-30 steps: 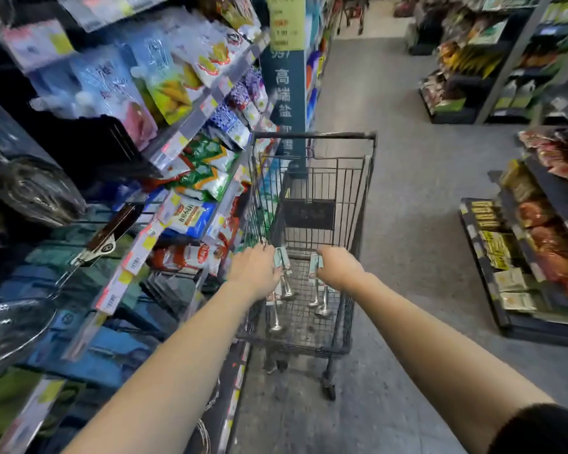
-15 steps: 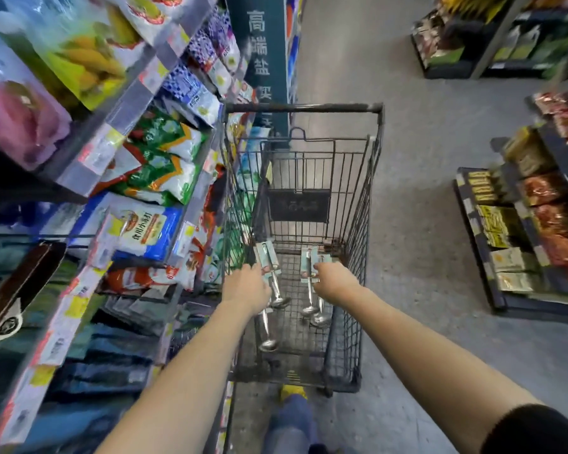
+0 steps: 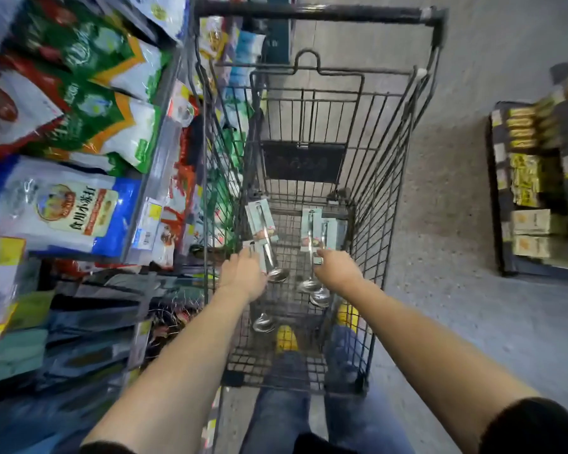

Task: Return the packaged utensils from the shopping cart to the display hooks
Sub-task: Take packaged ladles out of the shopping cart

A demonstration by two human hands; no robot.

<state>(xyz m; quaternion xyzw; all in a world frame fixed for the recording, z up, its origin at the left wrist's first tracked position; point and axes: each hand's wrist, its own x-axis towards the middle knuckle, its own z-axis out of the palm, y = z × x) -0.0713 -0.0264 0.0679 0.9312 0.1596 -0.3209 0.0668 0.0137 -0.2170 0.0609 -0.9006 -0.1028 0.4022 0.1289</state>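
Head view looks down into a black wire shopping cart (image 3: pixel 387 165) on a grey shop floor (image 3: pixel 456 257), both bare arms reaching in over its near end. Left hand (image 3: pixel 243 273) is low inside the cart, fingers closed on packaged ladles (image 3: pixel 263 234): card backings point to the cart's far end, one steel bowl sits just beside the knuckles, another hangs below the wrist. Right hand (image 3: pixel 336 270) is also inside the cart, near its right wall, closed on a second bunch of packaged ladles (image 3: pixel 315 231), with two bowls just left of the wrist. Whether the ladles rest on the cart's wire floor or are lifted clear, cannot tell; frame is blurred. Black push bar (image 3: pixel 309 11) is at the cart's far end, a dark folded seat flap (image 3: pixel 304 163) below it. Left of the cart, touching or just beside its side wall, stand shelves (image 3: pixel 159 165) of bagged food in green, white and blue packs. Well right of the cart, a low display (image 3: pixel 532 191) of yellow boxes. Under the cart's near end, blue jeans (image 3: pixel 348 421) and yellow shoes (image 3: pixel 286 337) show through the wire.
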